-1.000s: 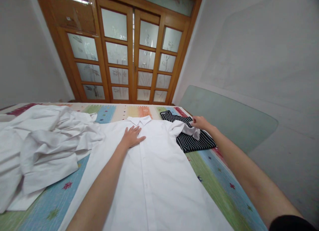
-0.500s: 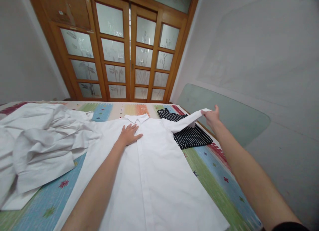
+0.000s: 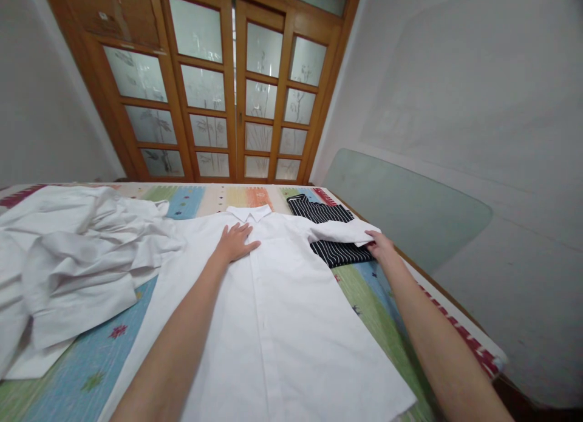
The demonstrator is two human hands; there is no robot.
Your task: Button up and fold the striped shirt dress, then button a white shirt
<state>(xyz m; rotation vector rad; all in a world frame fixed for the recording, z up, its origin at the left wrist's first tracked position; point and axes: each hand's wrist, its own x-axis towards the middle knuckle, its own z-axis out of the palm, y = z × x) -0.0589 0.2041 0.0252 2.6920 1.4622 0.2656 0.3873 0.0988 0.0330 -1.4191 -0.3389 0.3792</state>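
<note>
A white button-up shirt (image 3: pixel 291 288) lies spread front side up, its collar pointing away from me. My left hand (image 3: pixel 235 242) rests flat on the shirt's chest just below the collar, fingers spread. At the right, my right hand (image 3: pixel 381 245) pinches the cuff end of the shirt's sleeve, which stretches out sideways. Under that sleeve lies a folded black garment with white stripes (image 3: pixel 337 252), partly covered by it. The shirt's other sleeve runs to the left, where its end merges with a heap of white cloth and cannot be told apart.
A crumpled pile of white cloth (image 3: pixel 82 258) takes up the left side. Beneath everything is a colourful patterned cover (image 3: pixel 387 313) with stripes and small motifs. A pale green panel (image 3: pixel 410 209) leans on the right wall. Wooden glass-paned doors (image 3: pixel 232 106) stand behind.
My right hand has lowered the sleeve and brought it slightly toward me, so it now lies across the striped garment. My left hand stays on the shirt's chest.
</note>
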